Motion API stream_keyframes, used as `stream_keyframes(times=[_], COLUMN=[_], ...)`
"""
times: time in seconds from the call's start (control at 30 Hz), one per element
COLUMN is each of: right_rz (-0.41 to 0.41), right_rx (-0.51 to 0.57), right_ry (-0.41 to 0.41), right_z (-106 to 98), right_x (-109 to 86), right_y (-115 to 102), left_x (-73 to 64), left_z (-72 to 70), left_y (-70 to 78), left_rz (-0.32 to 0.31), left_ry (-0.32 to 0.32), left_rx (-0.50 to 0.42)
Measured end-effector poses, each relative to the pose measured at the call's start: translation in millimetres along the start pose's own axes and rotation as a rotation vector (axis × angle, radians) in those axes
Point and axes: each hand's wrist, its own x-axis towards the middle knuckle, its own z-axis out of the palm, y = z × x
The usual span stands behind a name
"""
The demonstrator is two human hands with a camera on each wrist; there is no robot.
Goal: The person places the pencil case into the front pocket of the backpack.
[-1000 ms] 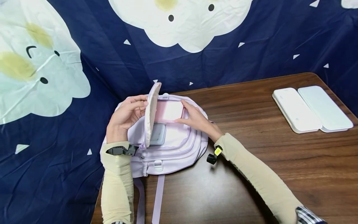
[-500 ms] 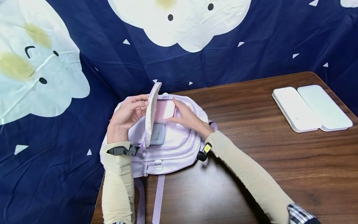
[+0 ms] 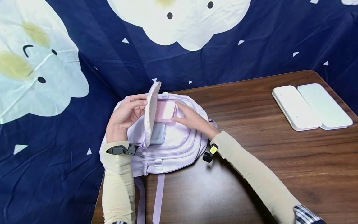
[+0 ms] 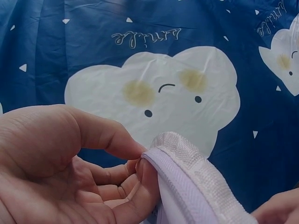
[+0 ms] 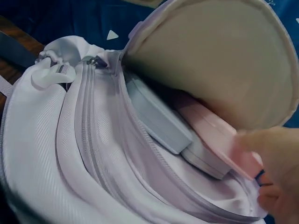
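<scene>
Wooden table (image 3: pixel 251 149); pink case (image 3: pixel 162 111) in backpack (image 3: pixel 176 160), just beyond right hand (image 3: pixel 193 119).

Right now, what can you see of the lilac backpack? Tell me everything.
The lilac backpack looks like fabric, with zippers and white buckles. It lies on the brown table, straps trailing from its near side. The left hand pinches its raised flap, baring the pale lining; a pink case and gray case sit in the open pocket. Whether the right hand touches it is unclear.
</scene>
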Motion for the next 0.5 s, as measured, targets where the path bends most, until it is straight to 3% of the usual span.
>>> stream_keyframes(times=[0.23, 0.5], right_rz=[-0.102, -0.156], right_rx=[-0.062, -0.114], right_ry=[-0.13, -0.166], right_z=[-8, 0], right_x=[-18.8, -23.7], right_y=[0, -3], left_x=[-0.5, 1.1], left_z=[-0.6, 1.0], left_y=[0.2, -1.2], left_rz=[0.003, -0.007], left_ry=[-0.004, -0.001], left_rx=[-0.006, 0.008])
